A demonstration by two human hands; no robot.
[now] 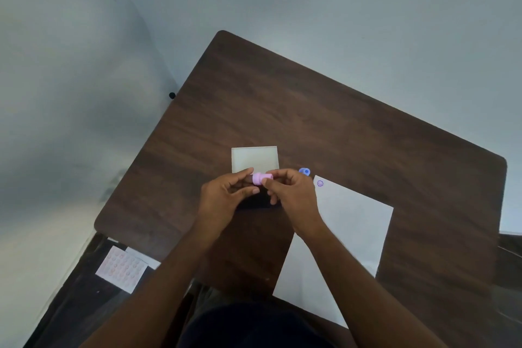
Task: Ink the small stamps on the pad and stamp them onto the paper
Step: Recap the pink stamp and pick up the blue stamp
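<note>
Both hands hold one pink stamp above the table.
The left hand and the right hand pinch its two ends (a blue stamp lies near the paper).

view: single head camera | position: above the near table edge, fairly close | facing: forward and down toward 12 o'clock | framing: wide-angle, table rotated, far corner at 11 o'clock | shared: no second view
</note>
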